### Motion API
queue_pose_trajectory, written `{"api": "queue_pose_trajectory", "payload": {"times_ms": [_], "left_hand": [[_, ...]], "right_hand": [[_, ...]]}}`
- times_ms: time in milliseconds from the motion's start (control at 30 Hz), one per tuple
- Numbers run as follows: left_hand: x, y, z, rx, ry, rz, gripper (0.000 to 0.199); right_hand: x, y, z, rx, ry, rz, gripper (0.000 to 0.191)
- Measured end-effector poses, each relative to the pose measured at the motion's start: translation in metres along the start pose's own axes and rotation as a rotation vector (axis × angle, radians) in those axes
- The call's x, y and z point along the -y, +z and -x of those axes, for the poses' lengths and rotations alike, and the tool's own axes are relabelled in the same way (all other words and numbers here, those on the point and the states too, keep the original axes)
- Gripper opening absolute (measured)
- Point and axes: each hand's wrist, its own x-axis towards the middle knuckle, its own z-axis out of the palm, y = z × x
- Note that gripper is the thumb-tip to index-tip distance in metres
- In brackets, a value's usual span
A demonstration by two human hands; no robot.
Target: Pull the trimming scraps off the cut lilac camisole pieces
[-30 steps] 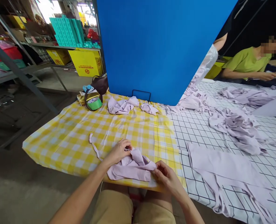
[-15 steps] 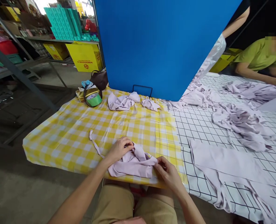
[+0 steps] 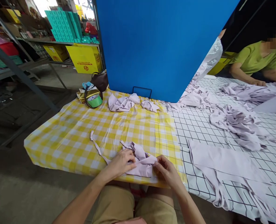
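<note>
A pale lilac cloth piece (image 3: 141, 166) lies folded and bunched at the front edge of the yellow checked tablecloth (image 3: 70, 140). My left hand (image 3: 123, 161) is on its left part, fingers curled down onto the fabric; whether they pinch it is hard to tell. My right hand (image 3: 164, 166) pinches the cloth's right end between thumb and fingers. From under my left hand a thin strap (image 3: 97, 146) of the same colour runs to the upper left.
An upright blue board (image 3: 156, 46) stands at the table's back. More lilac cloth (image 3: 231, 161) lies on the white grid tablecloth (image 3: 184, 124) to the right, near a person in green (image 3: 252, 62). Green tape (image 3: 94, 101) and a dark bag (image 3: 100, 81) sit back left.
My left hand has moved down from the cloth's upper edge to its left middle. My right hand stays at the right end. The person in green has shifted an arm left.
</note>
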Motion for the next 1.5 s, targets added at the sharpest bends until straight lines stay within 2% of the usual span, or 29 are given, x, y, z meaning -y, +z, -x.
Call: {"api": "queue_pose_trajectory", "payload": {"times_ms": [67, 100, 133, 200, 267, 333, 367, 433, 500, 567, 667, 733, 800, 867, 1000, 1100, 1167, 1300, 1433, 1467, 1500], "left_hand": [[-0.002, -0.008, 0.002, 0.062, -0.032, 0.194, 0.015], [-0.001, -0.013, 0.001, 0.05, -0.065, 0.295, 0.018], [0.002, -0.019, -0.001, -0.005, -0.098, 0.376, 0.022], [0.013, -0.032, -0.007, -0.206, -0.15, 0.439, 0.026], [0.03, -0.041, -0.012, -0.433, -0.231, 0.351, 0.025], [0.048, -0.045, -0.011, -0.637, -0.312, 0.154, 0.017], [0.056, -0.044, -0.008, -0.717, -0.325, 0.042, 0.013], [0.065, -0.037, 0.002, -0.816, -0.267, -0.134, 0.015], [0.065, -0.025, 0.013, -0.809, -0.162, -0.213, 0.015], [0.058, -0.012, 0.02, -0.733, -0.094, -0.247, 0.017], [0.045, 0.003, 0.019, -0.525, -0.063, -0.297, 0.03], [0.041, 0.009, 0.013, -0.398, -0.083, -0.31, 0.029], [0.041, 0.01, 0.007, -0.335, -0.14, -0.297, 0.017], [0.043, 0.006, 0.004, -0.321, -0.214, -0.258, 0.011], [0.042, -0.015, 0.004, -0.336, -0.315, 0.008, 0.005], [0.033, -0.035, 0.003, -0.395, -0.28, 0.277, 0.015], [0.022, -0.048, -0.004, -0.465, -0.209, 0.391, 0.021], [-0.008, -0.069, -0.026, -0.618, -0.081, 0.441, 0.022], [-0.032, -0.088, -0.044, -0.869, 0.026, 0.467, 0.018], [-0.037, -0.092, -0.045, -0.881, 0.072, 0.48, 0.017], [-0.041, -0.096, -0.044, -0.838, 0.122, 0.505, 0.016]], "right_hand": [[0.018, 0.002, -0.004, 0.014, -0.02, -0.108, 0.026], [0.029, 0.003, -0.008, 0.021, -0.047, -0.163, 0.024], [0.041, 0.006, -0.012, 0.024, -0.081, -0.213, 0.022], [0.062, 0.012, -0.022, 0.036, -0.154, -0.274, 0.019], [0.072, 0.02, -0.031, 0.023, -0.208, -0.226, 0.026], [0.069, 0.029, -0.037, -0.018, -0.243, -0.058, 0.029], [0.063, 0.033, -0.037, -0.034, -0.261, 0.042, 0.028], [0.047, 0.04, -0.036, -0.033, -0.299, 0.221, 0.023], [0.03, 0.046, -0.032, -0.004, -0.335, 0.348, 0.02], [0.017, 0.052, -0.029, -0.003, -0.377, 0.444, 0.02], [0.007, 0.062, -0.029, -0.09, -0.431, 0.546, 0.026], [0.005, 0.068, -0.032, -0.197, -0.418, 0.613, 0.031], [0.005, 0.074, -0.035, -0.278, -0.386, 0.68, 0.024], [0.006, 0.077, -0.035, -0.286, -0.374, 0.692, 0.01], [0.014, 0.074, -0.027, -0.177, -0.379, 0.394, 0.013], [0.032, 0.059, -0.02, -0.173, -0.376, 0.218, 0.017], [0.054, 0.044, -0.018, -0.208, -0.383, 0.137, 0.018], [0.113, 0.01, -0.017, -0.296, -0.541, 0.09, 0.022], [0.166, -0.018, -0.009, -0.235, -0.663, 0.112, 0.025], [0.175, -0.023, -0.006, -0.202, -0.683, 0.126, 0.025], [0.183, -0.028, -0.003, -0.167, -0.7, 0.14, 0.025]]}}
